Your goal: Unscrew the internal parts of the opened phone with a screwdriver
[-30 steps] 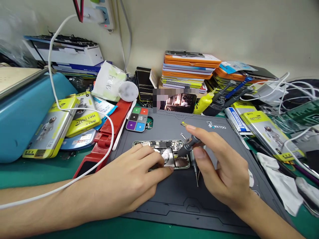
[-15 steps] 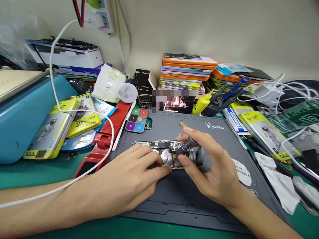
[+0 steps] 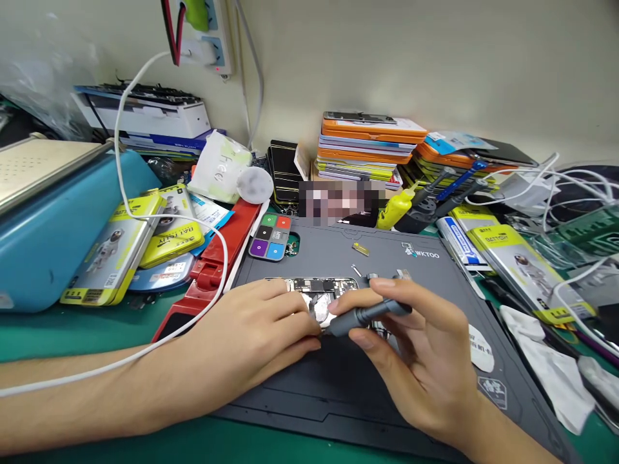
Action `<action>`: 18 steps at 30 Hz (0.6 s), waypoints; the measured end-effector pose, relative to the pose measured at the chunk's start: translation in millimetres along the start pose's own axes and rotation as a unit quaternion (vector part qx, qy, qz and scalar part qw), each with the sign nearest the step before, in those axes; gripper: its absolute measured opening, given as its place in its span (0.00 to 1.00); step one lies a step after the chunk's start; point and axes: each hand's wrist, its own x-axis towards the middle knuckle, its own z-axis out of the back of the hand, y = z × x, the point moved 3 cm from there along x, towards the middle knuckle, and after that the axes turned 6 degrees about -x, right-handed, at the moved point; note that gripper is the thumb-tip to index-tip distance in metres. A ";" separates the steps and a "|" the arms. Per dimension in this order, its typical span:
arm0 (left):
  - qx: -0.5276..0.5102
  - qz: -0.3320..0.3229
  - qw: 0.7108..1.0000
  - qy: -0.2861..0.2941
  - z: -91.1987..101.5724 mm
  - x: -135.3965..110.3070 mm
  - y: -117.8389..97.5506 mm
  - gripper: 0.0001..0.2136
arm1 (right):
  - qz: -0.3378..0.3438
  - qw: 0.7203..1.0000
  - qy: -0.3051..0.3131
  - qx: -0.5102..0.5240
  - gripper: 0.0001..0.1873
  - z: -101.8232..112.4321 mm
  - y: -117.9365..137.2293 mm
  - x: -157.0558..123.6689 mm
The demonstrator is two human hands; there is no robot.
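Note:
An opened phone (image 3: 316, 288) with its circuit boards showing lies on a dark grey work mat (image 3: 338, 380). My left hand (image 3: 251, 335) rests on the phone's near edge, fingers curled and pressed against it. My right hand (image 3: 416, 348) pinches a dark grey screwdriver (image 3: 367, 314), which lies almost level with its tip at the phone's near right part. Small loose metal parts (image 3: 360, 248) sit on the mat beyond the phone.
A coloured screw tray (image 3: 270, 237) sits at the mat's far left. A red tool (image 3: 213, 270) and white cable (image 3: 193, 322) lie to the left, beside yellow battery packs (image 3: 116, 251) and a blue machine (image 3: 53, 219). Stacked orange cases (image 3: 367, 145) stand behind. White tissues (image 3: 546, 354) lie right.
My right hand has come nearer and lower, laying the screwdriver from steeply tilted to almost level, tip further left. The left hand has stayed on the phone. The view shifted slightly.

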 end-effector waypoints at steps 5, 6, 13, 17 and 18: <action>-0.022 -0.005 1.000 -0.014 1.4 -0.6 -0.4 0.08 | -0.015 0.999 -0.044 -0.009 0.35 4.9 1.7 2.4; -0.025 -0.006 1.000 -0.012 1.0 -1.2 -0.5 0.08 | -0.023 0.997 -0.072 -0.016 0.35 7.7 0.8 4.0; -0.052 -0.010 0.999 -0.009 -0.6 -4.3 -1.8 0.11 | -0.044 0.992 -0.055 -0.106 0.35 16.4 -20.5 6.6; -0.061 0.008 0.998 -0.018 -0.2 -4.5 -3.1 0.10 | -0.038 0.991 -0.033 -0.128 0.36 15.5 -23.8 0.9; -0.063 0.010 0.998 -0.017 -0.1 -4.4 -3.6 0.09 | -0.035 0.990 -0.029 -0.130 0.36 14.7 -22.9 0.1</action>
